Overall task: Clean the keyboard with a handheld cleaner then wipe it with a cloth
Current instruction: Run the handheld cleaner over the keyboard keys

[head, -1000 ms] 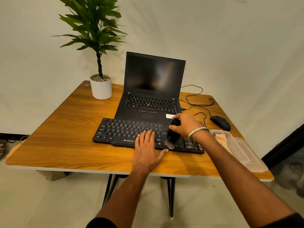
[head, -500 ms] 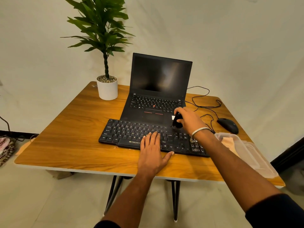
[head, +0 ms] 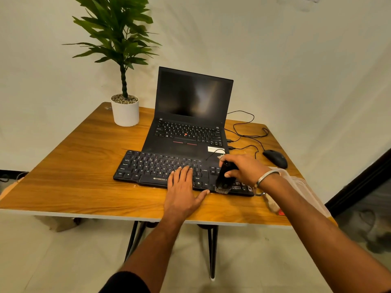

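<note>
Brushing along the near right edge of the keyboard (head: 169, 170), the handheld cleaner (head: 224, 178) stands almost upright with its bristles down on the keys. The right hand (head: 243, 169) has its grip curled around the cleaner's dark upper body, thumb on the near side. The cleaner looks small, light and rigid, so holding it high on the body seems right: that leaves the soft bristle end free to flex into the gaps. The keyboard itself is a flat, stiff slab that looks light enough to slide on smooth wood. The left hand (head: 182, 187) lies flat on it, fingers straight across the lower middle keys, thumb splayed onto the bench (head: 74, 166), holding nothing. Pressing there should keep it from skating, though it may depress keys.

Behind the keyboard an open laptop (head: 190, 115) sits with a dark screen. A mouse (head: 275, 158) and its cable lie to the right, a clear plastic container (head: 304, 187) sits near the right wrist, and a potted plant (head: 124, 98) stands at the far left.
</note>
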